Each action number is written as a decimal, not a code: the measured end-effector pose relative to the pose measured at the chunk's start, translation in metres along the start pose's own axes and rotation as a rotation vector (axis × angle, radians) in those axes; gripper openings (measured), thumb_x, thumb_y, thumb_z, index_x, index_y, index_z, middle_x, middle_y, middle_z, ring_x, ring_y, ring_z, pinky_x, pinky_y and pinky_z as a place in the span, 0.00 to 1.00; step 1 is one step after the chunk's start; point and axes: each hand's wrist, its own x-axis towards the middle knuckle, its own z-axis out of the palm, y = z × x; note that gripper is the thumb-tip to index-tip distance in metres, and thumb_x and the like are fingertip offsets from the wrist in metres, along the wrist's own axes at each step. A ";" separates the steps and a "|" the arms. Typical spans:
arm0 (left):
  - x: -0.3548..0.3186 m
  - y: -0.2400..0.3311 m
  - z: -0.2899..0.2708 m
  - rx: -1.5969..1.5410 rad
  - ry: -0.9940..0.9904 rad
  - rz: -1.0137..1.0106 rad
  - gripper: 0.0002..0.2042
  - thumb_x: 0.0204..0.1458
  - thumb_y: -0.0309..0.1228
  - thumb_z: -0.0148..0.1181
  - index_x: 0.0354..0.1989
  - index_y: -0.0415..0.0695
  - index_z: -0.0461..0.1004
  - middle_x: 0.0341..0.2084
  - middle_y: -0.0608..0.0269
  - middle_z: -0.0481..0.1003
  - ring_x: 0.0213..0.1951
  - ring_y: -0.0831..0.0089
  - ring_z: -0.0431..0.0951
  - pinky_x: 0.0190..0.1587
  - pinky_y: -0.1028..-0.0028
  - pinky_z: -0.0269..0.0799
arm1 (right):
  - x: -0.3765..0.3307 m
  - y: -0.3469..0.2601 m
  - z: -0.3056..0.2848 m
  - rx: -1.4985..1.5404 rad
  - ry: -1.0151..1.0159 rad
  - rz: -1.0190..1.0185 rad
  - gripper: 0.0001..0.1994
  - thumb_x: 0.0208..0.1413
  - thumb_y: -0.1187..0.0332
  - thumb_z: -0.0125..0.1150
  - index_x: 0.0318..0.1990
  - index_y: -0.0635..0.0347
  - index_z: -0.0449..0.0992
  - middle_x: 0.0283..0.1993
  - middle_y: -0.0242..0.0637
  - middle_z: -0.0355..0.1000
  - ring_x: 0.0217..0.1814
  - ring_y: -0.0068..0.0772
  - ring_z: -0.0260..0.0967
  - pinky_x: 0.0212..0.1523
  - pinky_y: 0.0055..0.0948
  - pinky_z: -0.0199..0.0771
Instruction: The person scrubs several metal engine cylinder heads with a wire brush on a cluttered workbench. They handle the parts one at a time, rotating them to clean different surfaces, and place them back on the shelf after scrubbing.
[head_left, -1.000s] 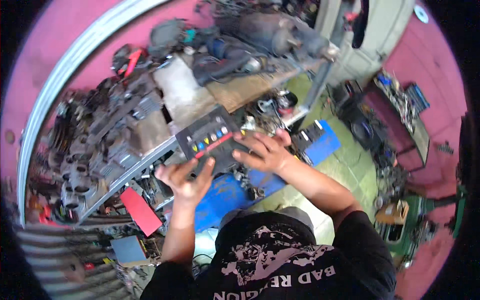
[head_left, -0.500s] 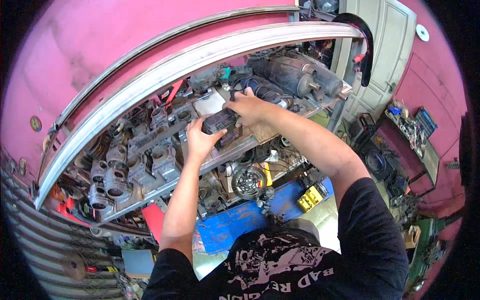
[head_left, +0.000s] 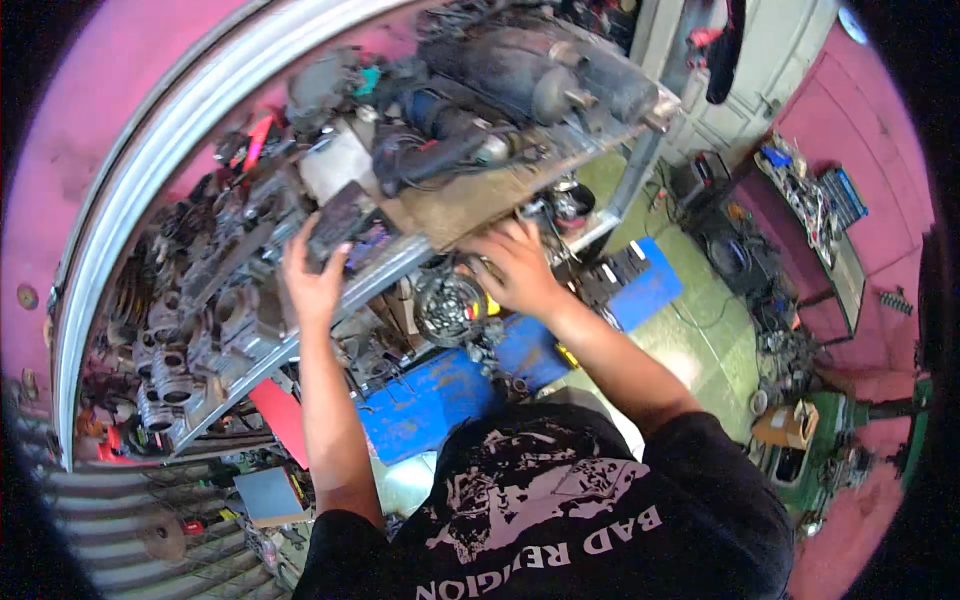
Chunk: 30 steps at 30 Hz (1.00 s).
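My left hand is closed around the near end of a dark, grimy box-shaped part on the upper shelf, thumb on one side and fingers on the other. My right hand is off that part, below the front edge of a brown board. Its fingers are spread and partly in shadow, and I see nothing held in them. A thick black hose lies behind the board. Beside the dark part is a whitish flat piece.
Cylinder blocks crowd the shelf's left end, and dark mufflers lie at its far right. A metal rim edges the shelf. Below are a round spoked metal part and a blue panel. A tool-covered bench stands at right.
My right hand has left the dark part and dropped toward the lower shelf. The left hand stays on that part. The view has shifted, and the yellow case is now mostly hidden by my right arm.
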 end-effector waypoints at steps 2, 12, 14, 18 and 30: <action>-0.005 -0.014 0.007 -0.013 0.021 -0.004 0.30 0.47 0.30 0.77 0.62 0.44 0.77 0.55 0.52 0.78 0.60 0.57 0.76 0.67 0.61 0.64 | -0.109 0.026 -0.005 -0.062 -0.048 0.251 0.17 0.51 0.72 0.71 0.51 0.52 0.83 0.45 0.36 0.80 0.50 0.43 0.71 0.52 0.43 0.63; -0.038 -0.052 0.023 -0.305 0.234 -0.175 0.36 0.61 0.38 0.68 0.75 0.44 0.59 0.68 0.54 0.66 0.64 0.58 0.68 0.66 0.58 0.67 | -0.377 0.146 -0.014 -0.573 -0.465 0.827 0.27 0.56 0.64 0.66 0.66 0.44 0.75 0.53 0.35 0.82 0.58 0.44 0.69 0.58 0.54 0.62; -0.043 -0.071 0.016 -0.248 0.298 -0.263 0.40 0.61 0.44 0.69 0.77 0.51 0.55 0.69 0.51 0.64 0.61 0.55 0.71 0.57 0.58 0.76 | -0.379 0.182 0.005 -0.635 -0.601 0.835 0.29 0.61 0.63 0.61 0.72 0.41 0.68 0.58 0.37 0.79 0.63 0.46 0.67 0.61 0.58 0.61; -0.033 -0.062 0.014 -0.234 0.310 -0.258 0.41 0.61 0.51 0.67 0.79 0.59 0.52 0.67 0.47 0.65 0.53 0.49 0.78 0.38 0.54 0.86 | -0.385 0.237 0.048 -0.706 -0.953 0.817 0.41 0.67 0.63 0.53 0.83 0.39 0.39 0.82 0.49 0.52 0.83 0.55 0.47 0.74 0.76 0.44; -0.043 -0.058 0.014 -0.265 0.273 -0.340 0.48 0.59 0.55 0.69 0.81 0.58 0.45 0.72 0.50 0.62 0.62 0.46 0.73 0.54 0.47 0.79 | -0.407 0.239 0.100 -0.753 -1.076 0.912 0.23 0.69 0.64 0.44 0.67 0.58 0.74 0.76 0.46 0.64 0.85 0.49 0.46 0.80 0.73 0.23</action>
